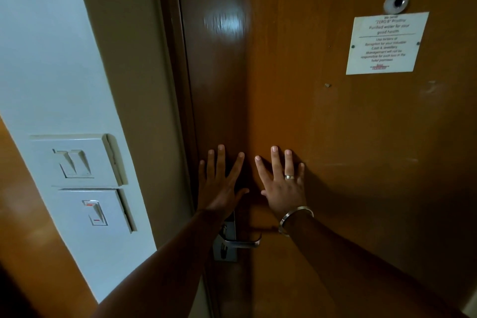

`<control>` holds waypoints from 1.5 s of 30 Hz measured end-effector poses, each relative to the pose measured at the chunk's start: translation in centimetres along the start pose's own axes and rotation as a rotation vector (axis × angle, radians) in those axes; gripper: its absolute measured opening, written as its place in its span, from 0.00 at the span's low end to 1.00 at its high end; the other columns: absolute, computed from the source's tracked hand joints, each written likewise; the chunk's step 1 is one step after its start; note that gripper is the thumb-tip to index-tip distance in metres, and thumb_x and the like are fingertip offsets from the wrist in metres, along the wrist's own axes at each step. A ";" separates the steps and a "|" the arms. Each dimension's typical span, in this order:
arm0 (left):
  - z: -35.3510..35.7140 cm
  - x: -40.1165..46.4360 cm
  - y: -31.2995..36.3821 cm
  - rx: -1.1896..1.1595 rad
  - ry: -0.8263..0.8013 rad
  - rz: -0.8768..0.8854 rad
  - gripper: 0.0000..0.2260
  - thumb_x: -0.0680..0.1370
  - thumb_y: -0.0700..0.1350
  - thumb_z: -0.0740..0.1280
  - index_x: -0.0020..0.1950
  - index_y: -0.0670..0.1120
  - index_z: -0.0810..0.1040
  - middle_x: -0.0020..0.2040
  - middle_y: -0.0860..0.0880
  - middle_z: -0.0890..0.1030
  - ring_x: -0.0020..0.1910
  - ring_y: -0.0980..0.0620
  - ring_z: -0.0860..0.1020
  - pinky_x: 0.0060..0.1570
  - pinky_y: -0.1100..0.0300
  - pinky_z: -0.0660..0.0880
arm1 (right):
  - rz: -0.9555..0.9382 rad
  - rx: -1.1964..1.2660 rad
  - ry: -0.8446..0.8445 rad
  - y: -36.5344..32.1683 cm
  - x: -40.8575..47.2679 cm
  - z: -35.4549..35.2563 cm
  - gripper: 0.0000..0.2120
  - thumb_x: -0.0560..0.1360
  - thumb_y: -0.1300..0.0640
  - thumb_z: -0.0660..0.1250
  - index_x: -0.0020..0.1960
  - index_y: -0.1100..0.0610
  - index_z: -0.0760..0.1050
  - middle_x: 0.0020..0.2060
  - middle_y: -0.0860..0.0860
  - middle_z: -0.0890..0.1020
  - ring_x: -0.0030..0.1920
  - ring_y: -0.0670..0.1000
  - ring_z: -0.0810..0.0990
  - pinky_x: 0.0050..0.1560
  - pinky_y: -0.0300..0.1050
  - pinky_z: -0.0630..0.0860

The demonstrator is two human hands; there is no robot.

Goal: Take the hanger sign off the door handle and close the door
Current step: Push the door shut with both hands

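Observation:
A brown wooden door (348, 137) fills the middle and right of the head view, its left edge against the frame. My left hand (220, 183) lies flat on the door near that edge, fingers spread. My right hand (282, 183), with a ring and a metal bangle, lies flat beside it, fingers spread too. Below my hands a metal lever handle (242, 242) sticks out from its lock plate (225, 245). No hanger sign shows on the handle or in either hand.
A white notice (387, 42) is fixed to the door under a peephole (396, 2). On the pale wall at the left sit two switch plates (77, 160) (95, 210). A wooden panel (23, 214) runs along the far left.

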State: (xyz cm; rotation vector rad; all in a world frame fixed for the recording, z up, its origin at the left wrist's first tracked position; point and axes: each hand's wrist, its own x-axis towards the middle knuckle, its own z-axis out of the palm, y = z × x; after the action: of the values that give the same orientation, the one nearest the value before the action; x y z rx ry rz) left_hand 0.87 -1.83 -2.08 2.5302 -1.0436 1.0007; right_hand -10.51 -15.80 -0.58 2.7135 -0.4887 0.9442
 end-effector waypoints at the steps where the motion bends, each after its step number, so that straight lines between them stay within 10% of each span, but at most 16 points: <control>1: -0.1 0.0 0.0 -0.001 -0.005 0.000 0.48 0.70 0.68 0.68 0.79 0.58 0.40 0.79 0.41 0.39 0.77 0.35 0.44 0.71 0.35 0.50 | -0.001 0.005 -0.002 0.0 0.0 -0.1 0.50 0.59 0.48 0.80 0.75 0.48 0.58 0.75 0.61 0.60 0.73 0.68 0.57 0.59 0.77 0.63; 36: 1.8 1.5 -0.4 0.002 0.031 0.004 0.45 0.70 0.67 0.67 0.80 0.55 0.50 0.79 0.38 0.49 0.77 0.36 0.48 0.70 0.33 0.55 | 0.005 -0.022 0.082 0.5 1.4 2.3 0.47 0.60 0.46 0.78 0.74 0.49 0.61 0.75 0.60 0.61 0.73 0.65 0.59 0.63 0.73 0.61; 45: -4.3 7.2 -0.8 0.010 0.202 -0.061 0.41 0.74 0.69 0.58 0.80 0.51 0.49 0.80 0.39 0.49 0.78 0.36 0.48 0.73 0.37 0.48 | -0.014 -0.054 0.239 3.6 7.6 -4.1 0.44 0.69 0.36 0.63 0.77 0.50 0.47 0.77 0.60 0.51 0.76 0.64 0.48 0.71 0.66 0.47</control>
State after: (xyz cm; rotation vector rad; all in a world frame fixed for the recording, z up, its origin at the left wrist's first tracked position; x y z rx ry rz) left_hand 2.99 -3.21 5.98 2.3921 -0.9004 1.2166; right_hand -8.54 -19.57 7.78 2.5083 -0.4403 1.2131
